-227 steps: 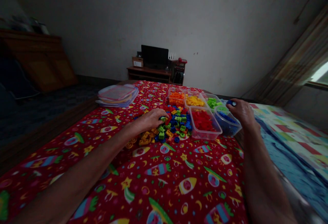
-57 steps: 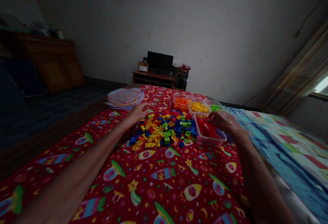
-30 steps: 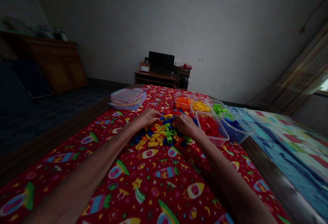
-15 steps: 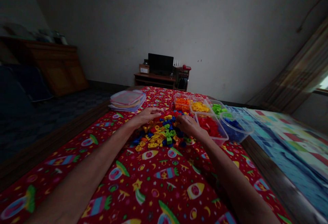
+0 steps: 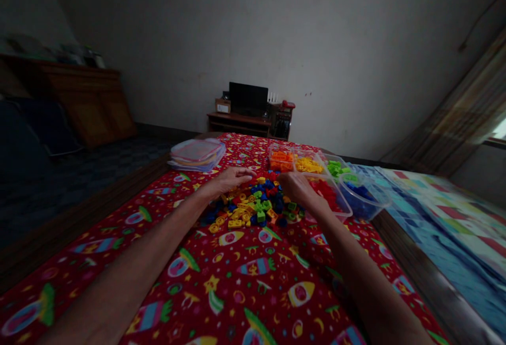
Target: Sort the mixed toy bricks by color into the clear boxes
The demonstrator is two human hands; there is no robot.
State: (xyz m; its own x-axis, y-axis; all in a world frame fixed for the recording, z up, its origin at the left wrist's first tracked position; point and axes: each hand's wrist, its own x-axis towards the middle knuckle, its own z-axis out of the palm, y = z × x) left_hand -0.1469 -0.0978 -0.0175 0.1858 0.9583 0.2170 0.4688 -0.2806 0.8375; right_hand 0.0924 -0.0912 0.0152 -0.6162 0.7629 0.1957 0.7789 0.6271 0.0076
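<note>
A heap of mixed toy building bricks point(image 5: 253, 209) in yellow, blue, green, red and orange lies on the red patterned cloth point(image 5: 237, 266). At its far left edge is my left hand point(image 5: 229, 180), fingers stretched out to the right, with nothing visible in it. My right hand point(image 5: 294, 186) is above the heap's right side, beside the clear tub of red bricks point(image 5: 326, 193). Its fingers are curled closed and turned away, so whatever they hold is hidden. Behind that tub stand clear tubs of orange bricks point(image 5: 281, 160), yellow bricks point(image 5: 308, 165) and green bricks point(image 5: 337, 169).
A round clear tub with blue bricks point(image 5: 359, 192) stands at the right table edge. Stacked plastic lids point(image 5: 197, 154) lie at the far left. A bed with a patchwork cover point(image 5: 443, 197) adjoins the right side. A television point(image 5: 248, 97) stands by the wall.
My right hand has lifted from the heap and moved right towards the tubs, uncovering blue and red bricks. My left hand has shifted slightly to the right.
</note>
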